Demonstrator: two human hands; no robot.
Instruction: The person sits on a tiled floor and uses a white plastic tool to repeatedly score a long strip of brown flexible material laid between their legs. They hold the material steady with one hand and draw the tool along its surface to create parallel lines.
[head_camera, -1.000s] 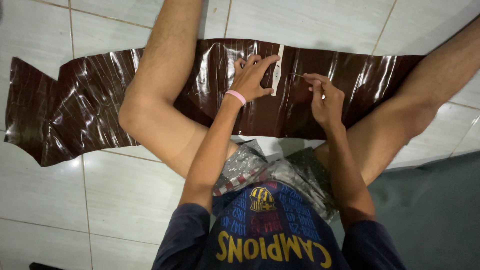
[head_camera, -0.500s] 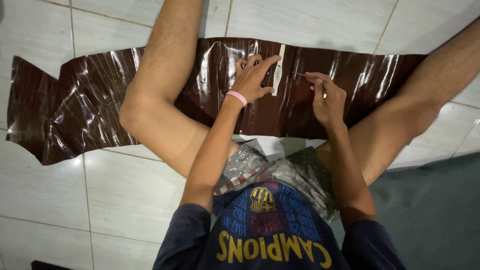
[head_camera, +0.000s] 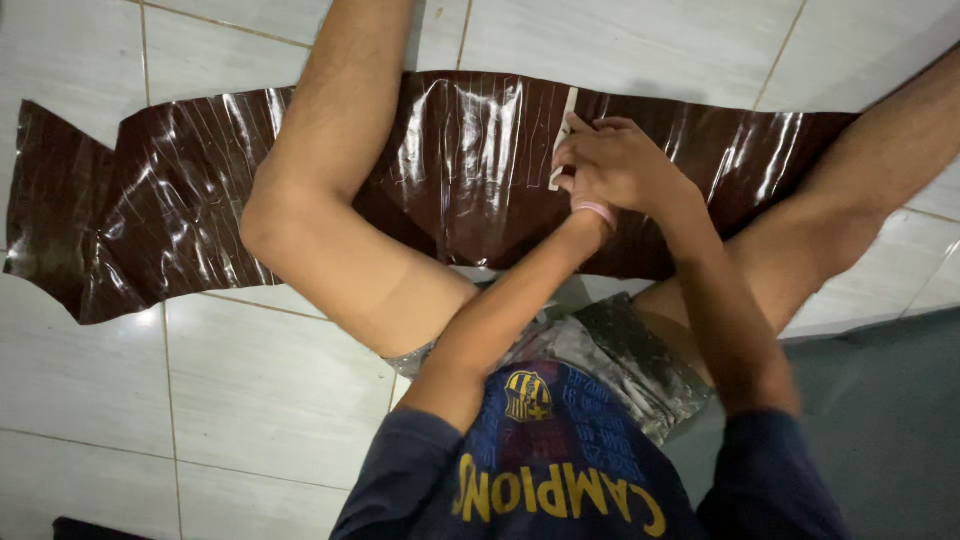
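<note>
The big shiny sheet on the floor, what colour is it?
Dark brown and glossy, best seen in the head view: the sheet lies on the floor.

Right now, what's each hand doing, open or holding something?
Left hand: fingers pressed on the pale strip lying on the brown sheet.
Right hand: closed, overlapping the left; whether it holds anything cannot be told.
</note>
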